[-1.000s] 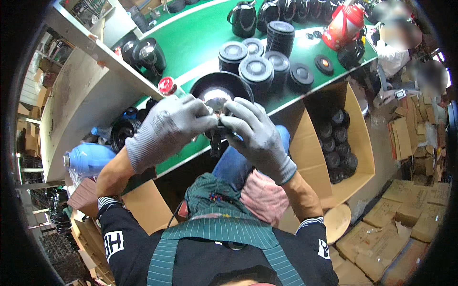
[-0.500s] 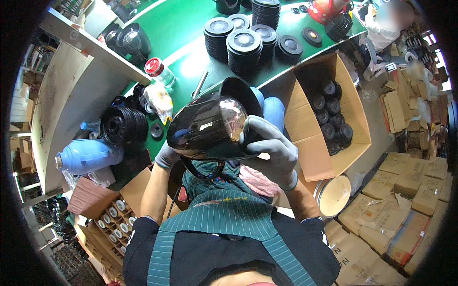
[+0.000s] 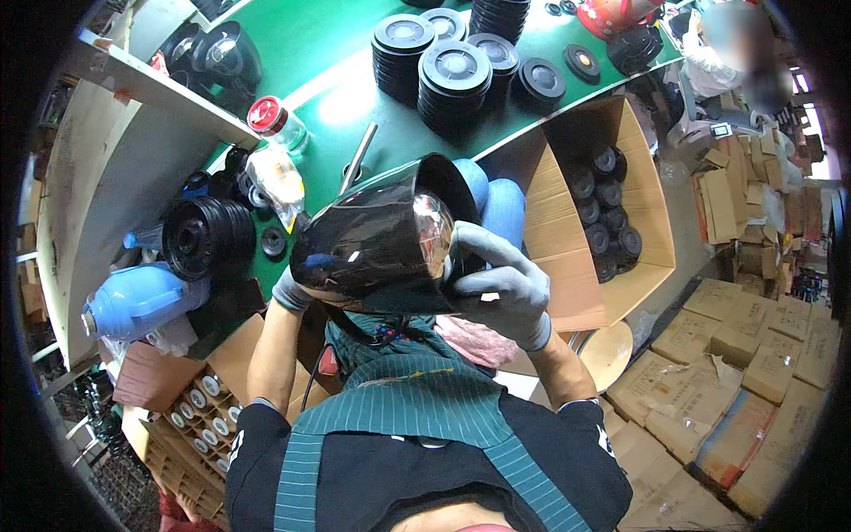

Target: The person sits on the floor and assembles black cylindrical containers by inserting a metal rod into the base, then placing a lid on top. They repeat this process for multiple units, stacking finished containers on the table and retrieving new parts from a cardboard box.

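A glossy black jug body (image 3: 363,235) lies on its side in front of my chest, its wide open end toward the right. A black handle (image 3: 359,330) shows along its lower side. My left hand (image 3: 291,291), in a grey glove, holds the jug's left end from below; its fingers are mostly hidden behind it. At the open end, my gloved right hand (image 3: 501,279) grips the rim, thumb and fingers bent around the edge. Just behind the jug are light blue rounded things (image 3: 503,211), partly covered by it. A metal rod (image 3: 358,158) stands up beyond it.
Stacks of black round lids (image 3: 455,71) stand on the green table (image 3: 341,102). A red-capped clear jar (image 3: 277,122) is at left, above a blue thermos flask (image 3: 142,300). An open carton (image 3: 651,191) holds black round parts. Cartons (image 3: 700,390) fill the lower right.
The jug body and both hands have shifted slightly left and down in view. Both hands keep their hold. The surroundings have shifted a little as the view moved.
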`<state>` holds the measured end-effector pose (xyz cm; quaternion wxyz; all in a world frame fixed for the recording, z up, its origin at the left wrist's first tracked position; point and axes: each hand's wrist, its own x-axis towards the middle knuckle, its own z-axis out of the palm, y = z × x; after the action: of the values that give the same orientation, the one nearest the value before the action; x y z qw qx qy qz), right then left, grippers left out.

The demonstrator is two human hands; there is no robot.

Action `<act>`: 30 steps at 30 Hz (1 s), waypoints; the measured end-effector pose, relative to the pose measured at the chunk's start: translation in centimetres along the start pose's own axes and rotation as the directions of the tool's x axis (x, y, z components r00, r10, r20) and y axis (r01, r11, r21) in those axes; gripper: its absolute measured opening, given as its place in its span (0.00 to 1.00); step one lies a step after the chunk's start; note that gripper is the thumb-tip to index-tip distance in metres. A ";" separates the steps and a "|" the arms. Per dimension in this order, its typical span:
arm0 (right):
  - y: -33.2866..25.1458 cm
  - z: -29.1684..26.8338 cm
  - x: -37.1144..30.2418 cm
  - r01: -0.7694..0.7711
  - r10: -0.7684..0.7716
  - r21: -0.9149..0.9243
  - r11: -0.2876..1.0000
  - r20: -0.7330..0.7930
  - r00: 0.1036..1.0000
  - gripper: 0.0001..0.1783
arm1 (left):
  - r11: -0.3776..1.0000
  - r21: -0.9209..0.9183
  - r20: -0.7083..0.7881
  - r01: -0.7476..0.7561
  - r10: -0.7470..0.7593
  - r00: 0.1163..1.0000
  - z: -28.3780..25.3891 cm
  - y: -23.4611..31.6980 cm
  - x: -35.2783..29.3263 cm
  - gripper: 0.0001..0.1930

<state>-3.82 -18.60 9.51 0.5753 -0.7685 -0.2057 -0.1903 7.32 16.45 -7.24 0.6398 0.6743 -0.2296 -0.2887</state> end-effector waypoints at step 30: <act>10.5 2.3 -11.2 -0.490 0.509 0.204 0.847 -0.050 0.859 0.22 | 0.819 0.520 0.064 -0.244 0.247 0.967 7.2 26.0 5.6 0.20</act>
<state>-7.53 -20.09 -5.51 0.6832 -0.7282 0.0145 -0.0533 8.02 5.38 17.95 0.4645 0.7884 -0.3823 -0.1286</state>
